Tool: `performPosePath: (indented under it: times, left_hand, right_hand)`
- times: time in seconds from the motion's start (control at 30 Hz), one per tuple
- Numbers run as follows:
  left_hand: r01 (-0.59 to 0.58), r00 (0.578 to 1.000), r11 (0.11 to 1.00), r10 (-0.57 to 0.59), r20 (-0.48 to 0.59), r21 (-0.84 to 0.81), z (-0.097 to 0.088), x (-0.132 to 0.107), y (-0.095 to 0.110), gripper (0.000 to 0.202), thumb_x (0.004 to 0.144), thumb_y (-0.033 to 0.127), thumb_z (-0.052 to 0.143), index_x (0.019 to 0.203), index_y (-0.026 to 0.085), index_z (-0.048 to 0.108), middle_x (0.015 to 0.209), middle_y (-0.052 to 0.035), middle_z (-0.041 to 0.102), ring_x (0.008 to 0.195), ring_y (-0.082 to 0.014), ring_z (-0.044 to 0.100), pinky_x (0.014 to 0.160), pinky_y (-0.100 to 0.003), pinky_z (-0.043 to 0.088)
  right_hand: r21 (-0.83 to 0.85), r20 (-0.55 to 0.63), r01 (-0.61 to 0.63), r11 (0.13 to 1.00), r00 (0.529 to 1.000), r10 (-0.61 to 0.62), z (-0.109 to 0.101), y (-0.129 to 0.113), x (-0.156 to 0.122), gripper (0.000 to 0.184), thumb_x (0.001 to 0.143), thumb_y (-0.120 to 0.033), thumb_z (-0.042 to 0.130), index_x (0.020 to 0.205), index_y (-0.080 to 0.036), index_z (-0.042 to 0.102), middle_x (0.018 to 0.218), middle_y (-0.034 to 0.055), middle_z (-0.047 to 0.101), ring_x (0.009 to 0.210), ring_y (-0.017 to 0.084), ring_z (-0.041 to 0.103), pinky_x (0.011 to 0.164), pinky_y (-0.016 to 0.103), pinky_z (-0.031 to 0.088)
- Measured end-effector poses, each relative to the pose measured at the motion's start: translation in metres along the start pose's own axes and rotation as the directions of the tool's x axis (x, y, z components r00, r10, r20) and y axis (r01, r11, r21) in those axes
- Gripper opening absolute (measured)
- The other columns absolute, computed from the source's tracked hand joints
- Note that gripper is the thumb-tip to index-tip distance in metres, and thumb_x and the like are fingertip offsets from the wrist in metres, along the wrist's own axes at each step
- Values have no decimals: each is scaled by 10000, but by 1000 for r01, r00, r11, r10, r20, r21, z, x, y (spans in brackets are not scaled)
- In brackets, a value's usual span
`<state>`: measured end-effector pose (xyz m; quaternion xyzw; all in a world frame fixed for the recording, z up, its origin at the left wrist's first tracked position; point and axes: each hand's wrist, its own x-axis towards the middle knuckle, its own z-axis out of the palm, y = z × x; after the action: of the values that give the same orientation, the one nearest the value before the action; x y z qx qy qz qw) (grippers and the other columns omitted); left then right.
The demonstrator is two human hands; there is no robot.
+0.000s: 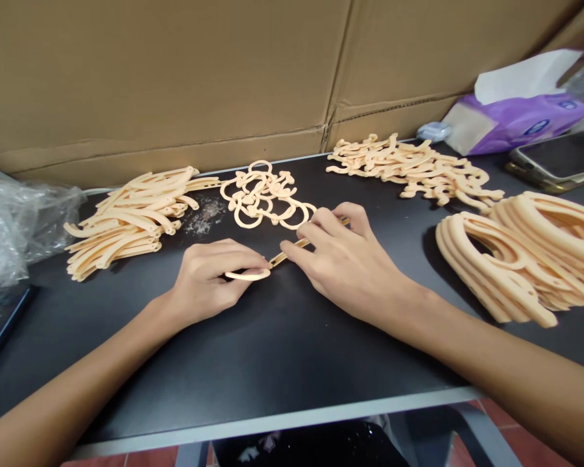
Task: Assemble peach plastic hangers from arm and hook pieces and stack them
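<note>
My left hand (pixel 219 275) pinches a curved, peach-coloured plastic hook (pixel 248 275) between thumb and fingers, low over the black table. With fingers bent around it, my right hand (pixel 340 256) grips a slim slotted plastic arm (pixel 285 254) of the same colour. That arm's left end meets the hook at my left fingertips; whether they are joined I cannot tell. Much of the arm is hidden under my right fingers. Just beyond my hands lies a loose heap of C-shaped plastic hooks (pixel 265 198).
A pile of long curved plastic arms (pixel 131 217) lies left, with clear plastic wrap (pixel 24 227) beside it. Small wavy plastic pieces (pixel 413 168) lie at back right. Stacked looped plastic frames (pixel 506 259), a phone (pixel 559 159) and a purple tissue pack (pixel 520 123) are right. Cardboard (pixel 175 78) stands behind.
</note>
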<state>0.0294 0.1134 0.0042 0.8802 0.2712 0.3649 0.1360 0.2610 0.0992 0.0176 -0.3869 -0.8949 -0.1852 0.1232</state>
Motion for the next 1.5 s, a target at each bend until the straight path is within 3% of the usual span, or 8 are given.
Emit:
performPosePath:
  times: [0.33,0.7,1.0,1.2,1.5]
  left_hand:
    - [125,992,991,-123,40,-48,-3,5,6,47,838,148,751,845,190,769,827,-1,791,737,-135,744,684,-199,579]
    - [204,976,973,-194,95,-110,-5,10,7,42,829,206,762,797,227,779,814,18,797,710,-144,750,682,-210,582]
    - [188,981,980,-185,59,-60,-3,7,9,54,845,185,740,822,212,780,832,16,797,735,-132,746,718,-201,567]
    - [250,968,968,-250,15,-2,-2,9,10,111,839,260,756,751,193,754,724,33,771,611,-106,699,599,-182,512]
    - [338,941,935,-335,39,-109,-1,9,5,143,821,327,765,742,209,754,737,19,767,633,-139,700,632,-217,558]
  right_hand:
    - [-130,-84,139,982,985,-151,-3,3,2,233,940,-58,506,877,-159,706,804,71,647,915,249,504,887,413,293]
    - [-144,-131,230,962,960,-249,-5,6,5,293,971,-62,446,883,-169,704,834,69,650,936,240,504,902,405,313]
    - [-173,-151,247,954,950,-273,-3,8,3,311,959,-49,442,805,-170,683,755,57,619,867,232,485,879,377,290]
    - [-88,-163,221,971,959,-233,2,3,1,280,949,-63,489,756,-175,658,696,35,588,822,219,467,835,373,277]
    - [28,-87,158,987,984,-155,3,4,3,286,968,-101,490,736,-182,636,705,37,595,809,209,451,814,385,251]
